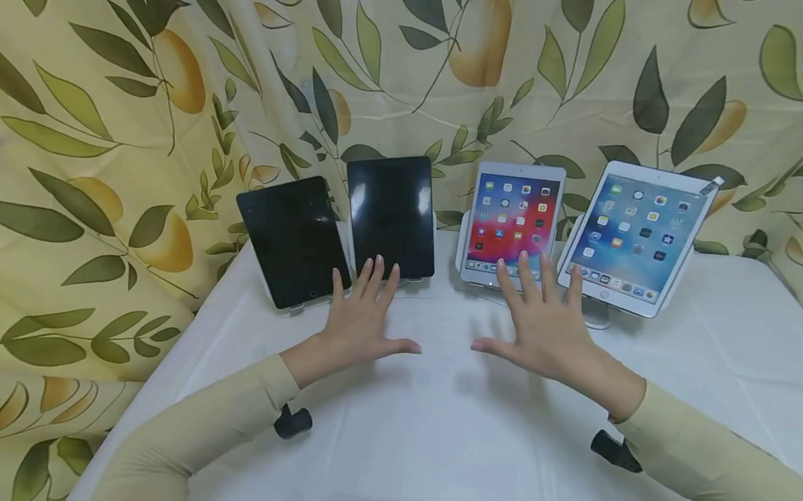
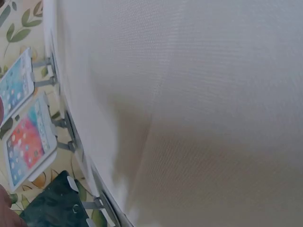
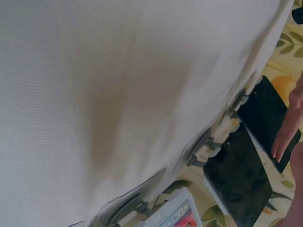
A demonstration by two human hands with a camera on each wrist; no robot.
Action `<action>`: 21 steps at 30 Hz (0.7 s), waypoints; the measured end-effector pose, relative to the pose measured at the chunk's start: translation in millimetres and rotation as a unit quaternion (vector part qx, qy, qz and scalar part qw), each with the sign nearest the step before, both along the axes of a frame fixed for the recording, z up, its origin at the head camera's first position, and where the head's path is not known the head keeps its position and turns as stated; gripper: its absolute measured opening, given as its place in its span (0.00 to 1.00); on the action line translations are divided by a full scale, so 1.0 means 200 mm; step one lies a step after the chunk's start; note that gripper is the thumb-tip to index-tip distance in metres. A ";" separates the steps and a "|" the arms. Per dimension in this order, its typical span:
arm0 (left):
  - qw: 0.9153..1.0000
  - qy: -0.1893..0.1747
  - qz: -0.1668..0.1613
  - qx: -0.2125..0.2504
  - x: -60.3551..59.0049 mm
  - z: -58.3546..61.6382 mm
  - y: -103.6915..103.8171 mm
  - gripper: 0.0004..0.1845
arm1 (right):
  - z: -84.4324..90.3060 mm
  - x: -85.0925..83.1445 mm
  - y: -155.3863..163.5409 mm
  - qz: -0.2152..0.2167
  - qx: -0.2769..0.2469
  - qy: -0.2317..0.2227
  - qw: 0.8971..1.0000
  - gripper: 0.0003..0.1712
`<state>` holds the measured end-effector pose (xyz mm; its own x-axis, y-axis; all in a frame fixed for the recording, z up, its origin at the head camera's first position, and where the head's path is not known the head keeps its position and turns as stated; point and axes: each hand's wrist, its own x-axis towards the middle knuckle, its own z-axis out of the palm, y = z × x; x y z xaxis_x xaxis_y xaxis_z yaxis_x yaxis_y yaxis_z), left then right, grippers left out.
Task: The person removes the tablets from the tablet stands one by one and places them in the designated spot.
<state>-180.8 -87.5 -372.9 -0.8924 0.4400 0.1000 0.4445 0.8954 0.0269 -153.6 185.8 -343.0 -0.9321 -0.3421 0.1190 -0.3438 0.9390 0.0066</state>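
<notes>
- While both hands hover palm-down over the white-covered surface (image 1: 434, 431), neither holds anything.
- Left hand (image 1: 361, 320): fingers straight and spread, released; fingertips lie just before the two dark tablets.
- Right hand (image 1: 546, 324): fingers straight and spread, released; fingertips overlap the lower edges of the two lit tablets in the head view, contact cannot be told.
- Four tablets stand tilted back on stands in a row at the far edge of the surface.
- Far-left black tablet (image 1: 294, 240): screen off, leaning left.
- Second black tablet (image 1: 391, 214): screen off, just beside the first.
- Third, white tablet (image 1: 513, 222): lit, red-blue wallpaper with app icons.
- Far-right white tablet (image 1: 634, 234): lit, blue wallpaper with icons, a small tag at its top corner.
- Leaf-and-fruit print curtain (image 1: 111, 118) hangs behind and at the left.
- Beige sleeves cover both forearms; a black wrist camera mount (image 1: 291, 422) shows under each.
- Wrist views show mostly cloth, with the tablets at the edge.
</notes>
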 end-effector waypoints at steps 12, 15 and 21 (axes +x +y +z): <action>1.000 0.025 0.008 -0.001 -0.02 0.02 -0.03 0.64 | 0.01 -0.03 -0.05 0.005 -0.004 -0.015 1.000 0.63; 0.999 0.029 0.016 -0.001 -0.02 0.02 -0.04 0.64 | 0.01 -0.03 -0.07 0.010 -0.004 -0.011 1.000 0.63; 0.999 0.040 0.022 0.000 -0.01 0.03 -0.07 0.65 | 0.03 -0.04 -0.11 0.019 -0.005 -0.003 1.000 0.64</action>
